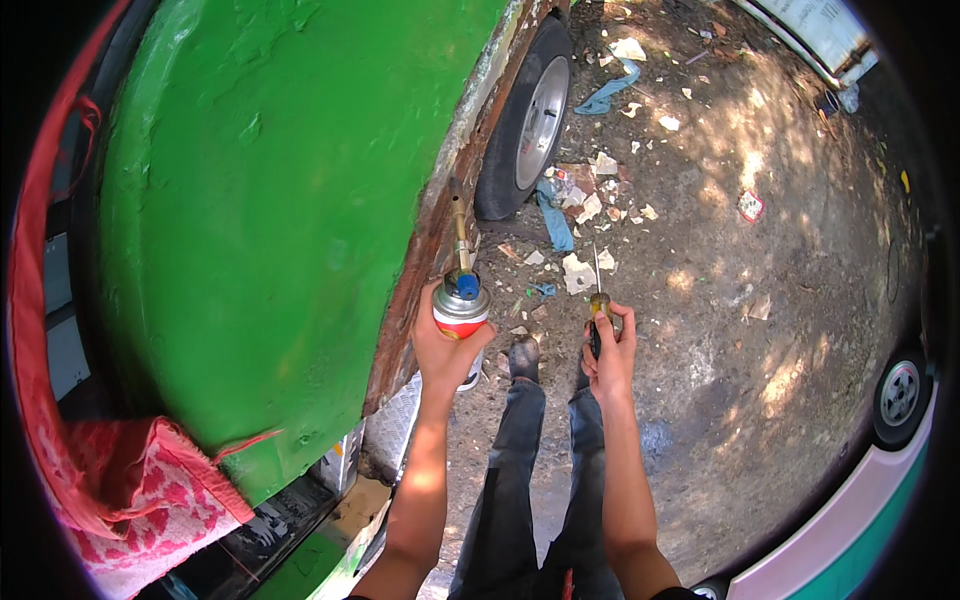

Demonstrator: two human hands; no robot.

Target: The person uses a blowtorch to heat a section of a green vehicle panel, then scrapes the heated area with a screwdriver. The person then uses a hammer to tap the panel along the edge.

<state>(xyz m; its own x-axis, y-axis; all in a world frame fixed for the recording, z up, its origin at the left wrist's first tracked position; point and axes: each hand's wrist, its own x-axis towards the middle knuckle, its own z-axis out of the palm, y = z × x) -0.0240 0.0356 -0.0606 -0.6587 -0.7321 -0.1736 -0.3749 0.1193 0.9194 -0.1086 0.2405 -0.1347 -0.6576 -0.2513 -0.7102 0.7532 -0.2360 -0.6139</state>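
Found red-and-white gas canister (462, 325) near dial centre, gripped by curled fingers of left hand (440, 352); cannot see contents. Noted brass-coloured torch nozzle (461, 228) on top, pointing to twelve. Found screwdriver (600, 302) at three o'clock, blade to twelve, handle enclosed by bent fingers of right hand (614, 355). Noted pale scraps (578, 273) littering dirt ground (720, 300), wheel (543, 120) at twelve, green panel (270, 200) at ten, patterned cloth (165, 490) at eight
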